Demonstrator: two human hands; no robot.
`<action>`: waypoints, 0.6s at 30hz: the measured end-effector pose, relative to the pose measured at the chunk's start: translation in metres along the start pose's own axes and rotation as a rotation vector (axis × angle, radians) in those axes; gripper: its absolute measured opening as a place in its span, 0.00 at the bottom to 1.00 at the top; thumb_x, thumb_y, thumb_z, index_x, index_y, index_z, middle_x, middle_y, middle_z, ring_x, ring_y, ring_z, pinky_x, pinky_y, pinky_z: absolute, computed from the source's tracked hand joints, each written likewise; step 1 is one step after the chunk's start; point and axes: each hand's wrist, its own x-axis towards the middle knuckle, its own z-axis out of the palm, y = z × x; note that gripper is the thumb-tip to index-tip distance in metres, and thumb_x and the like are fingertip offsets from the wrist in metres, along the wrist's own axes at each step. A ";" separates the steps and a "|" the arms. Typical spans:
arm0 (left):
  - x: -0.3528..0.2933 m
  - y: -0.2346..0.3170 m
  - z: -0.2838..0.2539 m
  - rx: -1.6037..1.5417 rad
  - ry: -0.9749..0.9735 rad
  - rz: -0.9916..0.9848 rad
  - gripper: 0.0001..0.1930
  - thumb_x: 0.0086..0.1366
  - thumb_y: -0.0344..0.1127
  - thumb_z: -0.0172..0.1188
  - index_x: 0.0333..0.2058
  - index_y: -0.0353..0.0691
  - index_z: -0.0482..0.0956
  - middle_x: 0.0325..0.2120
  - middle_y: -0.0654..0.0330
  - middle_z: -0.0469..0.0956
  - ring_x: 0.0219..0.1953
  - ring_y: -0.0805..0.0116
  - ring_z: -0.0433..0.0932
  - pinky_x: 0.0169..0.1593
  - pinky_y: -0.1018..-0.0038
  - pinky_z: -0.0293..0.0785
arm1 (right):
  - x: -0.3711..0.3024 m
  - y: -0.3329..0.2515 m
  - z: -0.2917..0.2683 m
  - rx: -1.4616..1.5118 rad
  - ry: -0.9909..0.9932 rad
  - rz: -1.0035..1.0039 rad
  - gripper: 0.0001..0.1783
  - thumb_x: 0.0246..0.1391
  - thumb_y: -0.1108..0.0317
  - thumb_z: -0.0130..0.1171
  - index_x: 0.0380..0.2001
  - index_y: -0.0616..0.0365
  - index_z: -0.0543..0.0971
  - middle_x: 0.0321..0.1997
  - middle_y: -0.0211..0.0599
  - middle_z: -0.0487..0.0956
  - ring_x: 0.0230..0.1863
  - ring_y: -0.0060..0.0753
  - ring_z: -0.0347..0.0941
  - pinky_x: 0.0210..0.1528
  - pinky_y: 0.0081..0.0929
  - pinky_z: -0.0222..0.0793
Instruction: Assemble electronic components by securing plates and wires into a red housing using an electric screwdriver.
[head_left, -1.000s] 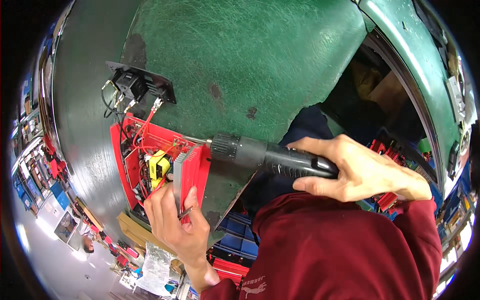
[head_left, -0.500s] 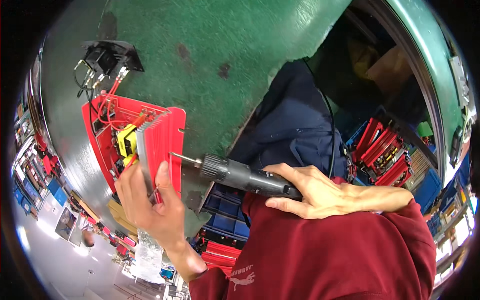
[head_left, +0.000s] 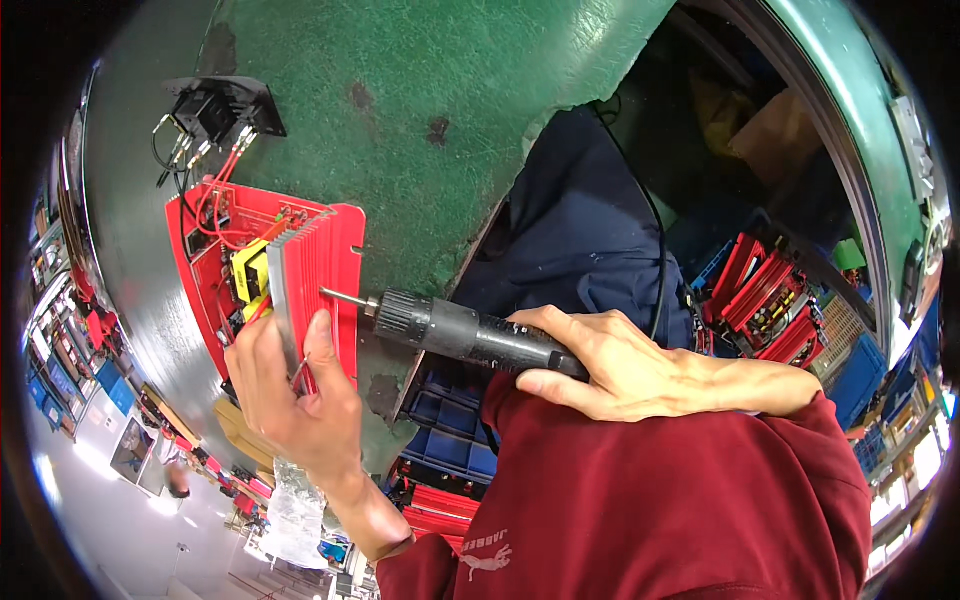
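My right hand point(head_left: 620, 370) is wrapped round a black electric screwdriver point(head_left: 450, 328). Its long bit points left, and the tip is at the ribbed side of a red metal housing point(head_left: 345, 270); whether it sits on a screw is too small to tell. My left hand point(head_left: 300, 400) grips the near end of that housing's finned wall, thumb on the outer face and fingers on the inner side. Inside the open housing are circuit parts and a yellow-wrapped transformer point(head_left: 250, 272). Red and black wires lead from it to a black end panel with a socket point(head_left: 210, 115), which lies on the green bench.
The green bench top point(head_left: 400, 120) has a worn edge beside my dark blue trousers point(head_left: 580, 220). At right, several red housings point(head_left: 765, 300) sit in a bin. A blue crate point(head_left: 450, 440) stands below the bench edge. A black cord point(head_left: 650, 200) runs past my leg.
The screwdriver and my right hand have moved left, bringing the bit closer in against the finned wall. My left hand and the housing have shifted only slightly left.
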 end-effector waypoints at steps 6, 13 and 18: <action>0.001 0.000 0.001 -0.010 0.023 -0.009 0.12 0.60 0.30 0.70 0.38 0.31 0.78 0.33 0.53 0.78 0.31 0.55 0.73 0.33 0.64 0.68 | -0.001 -0.002 -0.005 -0.027 -0.013 -0.012 0.27 0.67 0.56 0.52 0.60 0.66 0.66 0.40 0.59 0.80 0.40 0.58 0.79 0.45 0.44 0.74; 0.001 -0.001 0.000 -0.004 0.010 0.001 0.13 0.59 0.30 0.70 0.38 0.30 0.77 0.32 0.52 0.77 0.31 0.53 0.72 0.32 0.63 0.67 | 0.000 -0.014 -0.015 0.001 -0.049 0.048 0.26 0.70 0.56 0.45 0.60 0.66 0.67 0.38 0.57 0.79 0.38 0.57 0.79 0.44 0.43 0.74; -0.002 0.004 -0.002 -0.043 -0.038 -0.084 0.12 0.58 0.28 0.70 0.36 0.29 0.76 0.32 0.49 0.76 0.33 0.48 0.72 0.38 0.59 0.69 | 0.005 -0.014 -0.013 0.242 -0.036 0.053 0.27 0.74 0.50 0.36 0.59 0.59 0.72 0.33 0.46 0.81 0.30 0.34 0.78 0.38 0.35 0.73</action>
